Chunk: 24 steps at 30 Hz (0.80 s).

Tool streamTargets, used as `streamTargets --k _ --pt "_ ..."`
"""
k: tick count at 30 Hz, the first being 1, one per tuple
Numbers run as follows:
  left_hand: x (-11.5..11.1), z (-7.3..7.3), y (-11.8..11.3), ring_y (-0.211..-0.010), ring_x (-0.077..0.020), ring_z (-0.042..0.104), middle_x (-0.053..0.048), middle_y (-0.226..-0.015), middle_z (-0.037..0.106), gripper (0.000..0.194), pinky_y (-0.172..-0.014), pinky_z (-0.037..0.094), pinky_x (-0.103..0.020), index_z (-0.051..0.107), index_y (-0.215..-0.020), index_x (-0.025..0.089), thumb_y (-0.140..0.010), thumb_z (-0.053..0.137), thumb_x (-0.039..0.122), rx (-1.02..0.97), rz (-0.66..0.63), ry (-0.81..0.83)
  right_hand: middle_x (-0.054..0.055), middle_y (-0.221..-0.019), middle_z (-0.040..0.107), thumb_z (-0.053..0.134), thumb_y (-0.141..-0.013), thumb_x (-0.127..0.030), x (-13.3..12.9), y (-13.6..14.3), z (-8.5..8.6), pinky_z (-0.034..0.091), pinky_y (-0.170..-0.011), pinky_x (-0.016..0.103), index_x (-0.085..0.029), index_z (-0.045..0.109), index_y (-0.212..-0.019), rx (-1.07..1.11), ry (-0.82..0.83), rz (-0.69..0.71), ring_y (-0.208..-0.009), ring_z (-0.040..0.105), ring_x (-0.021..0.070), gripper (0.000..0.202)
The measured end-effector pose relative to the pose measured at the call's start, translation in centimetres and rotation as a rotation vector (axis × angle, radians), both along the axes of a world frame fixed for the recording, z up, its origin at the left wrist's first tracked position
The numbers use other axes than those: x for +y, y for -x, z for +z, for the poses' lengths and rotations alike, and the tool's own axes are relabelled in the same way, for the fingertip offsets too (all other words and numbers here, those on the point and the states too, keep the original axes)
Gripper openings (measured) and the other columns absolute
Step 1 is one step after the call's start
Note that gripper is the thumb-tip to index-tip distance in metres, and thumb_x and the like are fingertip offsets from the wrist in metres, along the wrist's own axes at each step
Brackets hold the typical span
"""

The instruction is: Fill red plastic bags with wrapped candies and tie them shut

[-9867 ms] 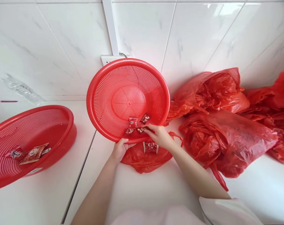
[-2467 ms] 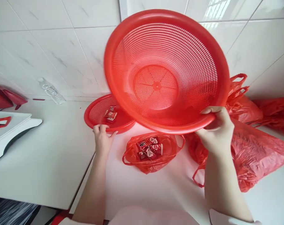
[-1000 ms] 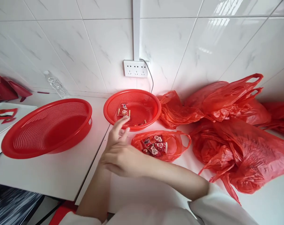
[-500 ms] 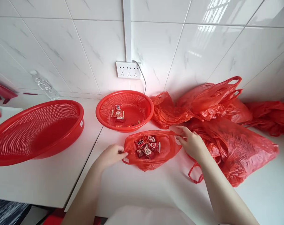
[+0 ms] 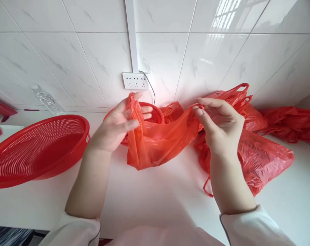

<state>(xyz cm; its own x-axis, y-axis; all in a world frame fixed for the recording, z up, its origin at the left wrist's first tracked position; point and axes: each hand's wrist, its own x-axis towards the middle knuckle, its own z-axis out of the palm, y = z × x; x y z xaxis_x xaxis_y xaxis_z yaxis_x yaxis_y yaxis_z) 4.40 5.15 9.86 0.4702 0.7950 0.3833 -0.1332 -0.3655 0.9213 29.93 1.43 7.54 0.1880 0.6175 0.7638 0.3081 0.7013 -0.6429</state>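
Note:
A thin red plastic bag (image 5: 162,145) hangs raised above the white table, stretched between my two hands. My left hand (image 5: 116,124) has a strap of it between thumb and fingers, with several fingers extended behind the strap. On the other side, my right hand (image 5: 220,119) pinches the bag's other handle between thumb and fingertips. The bag's contents are hidden by its front side. Behind it stands a small red perforated basket (image 5: 158,114), mostly covered by the bag and my left hand.
A large red perforated basket (image 5: 65,167) stands at the left. Full red plastic bags (image 5: 267,157) lie at the right, with another red bag (image 5: 293,119) beyond. A clear bottle (image 5: 48,99) leans near the tiled wall, under which a socket panel (image 5: 135,81) sits mid-wall.
Both hands have lifted the red plastic bag off the table, up and forward toward the small basket. The red snack packets seen inside it are now out of sight.

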Motion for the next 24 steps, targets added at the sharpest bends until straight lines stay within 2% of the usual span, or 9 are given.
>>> streamTargets --k 3,6,8,11,14,17,19,22,24 --pt "-0.9 -0.4 -3.1 -0.083 -0.0171 0.062 0.0 -0.088 0.062 0.053 -0.079 0.052 -0.034 0.052 -0.127 0.029 -0.078 0.072 0.031 0.182 -0.103 -0.024 0.004 -0.096 0.071 0.061 -0.089 -0.024 0.1 1.9 1.0 0.055 -0.089 0.037 -0.024 0.069 -0.101 -0.174 -0.096 0.146 -0.093 0.067 0.0196 0.014" --pt "-1.4 -0.8 -5.3 -0.067 -0.0107 0.052 0.001 -0.073 0.053 0.017 -0.062 0.046 -0.025 0.059 -0.089 0.02 -0.086 0.064 0.035 0.283 -0.079 -0.06 0.004 -0.099 0.07 0.056 -0.092 -0.025 0.4 2.8 1.4 0.052 -0.095 0.04 -0.023 0.068 -0.102 -0.352 -0.155 0.281 -0.098 0.066 0.0203 0.016" --pt "-1.3 -1.2 -6.0 -0.053 -0.007 0.041 0.004 -0.06 0.04 0.031 -0.049 0.036 -0.022 0.05 -0.072 0.018 -0.093 0.051 0.04 0.254 -0.065 0.02 0.005 -0.109 0.067 0.05 -0.095 -0.025 0.7 2.7 1.1 0.049 -0.098 0.041 -0.023 0.065 -0.111 -0.349 -0.123 0.266 -0.105 0.063 0.0207 0.022" --pt "-0.7 -1.6 -5.8 -0.041 -0.0049 0.029 0.007 -0.05 0.03 0.037 -0.041 0.026 -0.021 0.049 -0.073 0.018 -0.096 0.044 0.046 0.223 -0.047 0.147 0.007 -0.113 0.064 0.047 -0.097 -0.024 1.1 2.2 -0.3 0.05 -0.095 0.039 -0.022 0.062 -0.116 -0.251 0.055 0.313 -0.105 0.062 0.0194 0.024" --pt "-0.5 -2.2 -5.3 -0.04 -0.0065 0.041 0.005 -0.047 0.044 0.04 -0.044 0.035 -0.021 0.056 -0.078 0.017 -0.096 0.041 0.049 0.264 -0.075 0.173 0.005 -0.097 0.065 0.056 -0.092 -0.022 1.3 1.9 -2.1 0.053 -0.085 0.033 -0.019 0.063 -0.104 -0.144 0.183 0.416 -0.091 0.063 0.0166 0.014" --pt "-0.4 -3.0 -4.9 -0.043 -0.0096 0.053 0.001 -0.054 0.059 0.038 -0.049 0.044 -0.023 0.059 -0.085 0.016 -0.096 0.042 0.048 0.249 -0.112 0.24 0.003 -0.089 0.062 0.06 -0.088 -0.017 1.1 1.6 -3.1 0.053 -0.077 0.029 -0.019 0.061 -0.096 -0.059 0.22 0.404 -0.082 0.061 0.0142 0.008" --pt "-0.2 -3.8 -4.7 -0.047 -0.0111 0.058 0.0 -0.055 0.062 0.036 -0.053 0.048 -0.024 0.063 -0.093 0.016 -0.096 0.044 0.046 0.201 -0.061 0.258 0.002 -0.087 0.06 0.06 -0.084 -0.012 0.5 1.4 -3.3 0.052 -0.074 0.028 -0.02 0.059 -0.092 -0.052 0.203 0.385 -0.08 0.06 0.0138 0.011" --pt "0.4 -4.6 -4.4 -0.051 -0.0118 0.059 0.0 -0.055 0.061 0.034 -0.054 0.05 -0.024 0.068 -0.098 0.016 -0.094 0.05 0.044 0.145 0.012 0.275 0.001 -0.086 0.06 0.06 -0.077 -0.004 -0.4 1.2 -2.9 0.051 -0.073 0.028 -0.021 0.057 -0.087 -0.248 0.188 0.445 -0.079 0.058 0.0141 0.02" --pt "0.7 -4.6 -4.1 -0.059 -0.0129 0.062 -0.002 -0.066 0.065 0.027 -0.057 0.051 -0.025 0.069 -0.095 0.015 -0.089 0.058 0.039 0.176 -0.031 0.248 0.001 -0.088 0.061 0.059 -0.076 -0.002 -0.9 1.3 -2.7 0.051 -0.072 0.028 -0.021 0.058 -0.088 -0.449 0.2 0.525 -0.078 0.058 0.0139 0.022"
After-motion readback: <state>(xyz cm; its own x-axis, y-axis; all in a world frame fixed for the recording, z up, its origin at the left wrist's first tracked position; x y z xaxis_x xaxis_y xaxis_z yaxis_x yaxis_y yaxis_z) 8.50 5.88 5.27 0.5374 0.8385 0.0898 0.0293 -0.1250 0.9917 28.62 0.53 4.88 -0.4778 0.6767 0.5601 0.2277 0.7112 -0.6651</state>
